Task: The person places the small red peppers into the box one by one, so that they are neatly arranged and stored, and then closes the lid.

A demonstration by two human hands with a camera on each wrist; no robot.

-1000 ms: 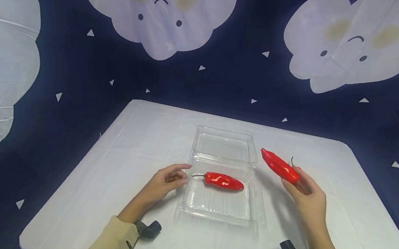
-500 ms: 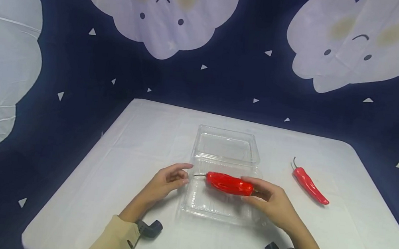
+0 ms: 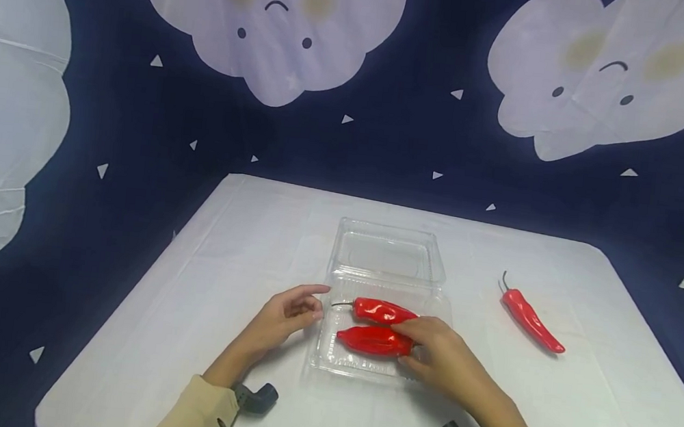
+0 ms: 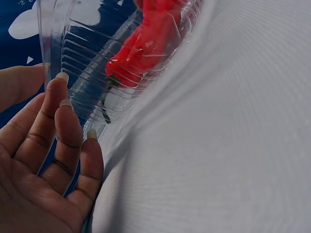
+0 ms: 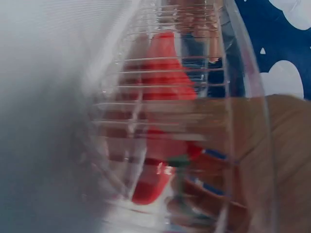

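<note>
A clear hinged plastic box (image 3: 328, 356) lies with its lid folded back on the table. Inside its base, one red chili pepper (image 3: 379, 309) lies crosswise, its stem toward the left. My right hand (image 3: 442, 357) reaches over the box's right wall and holds a second red chili pepper (image 3: 374, 340) by its stem end, alongside and in front of the first. Through the ribbed wall in the right wrist view, red pepper (image 5: 167, 73) and my fingers show blurred. My left hand (image 3: 285, 314) rests at the box's left side, its fingertips (image 4: 62, 77) at the clear wall.
A third red chili pepper (image 3: 532, 320) lies on the white table (image 3: 241, 231) to the right of the box. The open lid (image 3: 384, 248) extends away behind the base. A dark blue cloth with clouds (image 3: 385, 149) hangs beyond the table.
My right hand has carried its pepper left from beside the box, across and down into the base in front of the other one. The third pepper came into view. My left hand stays put.
</note>
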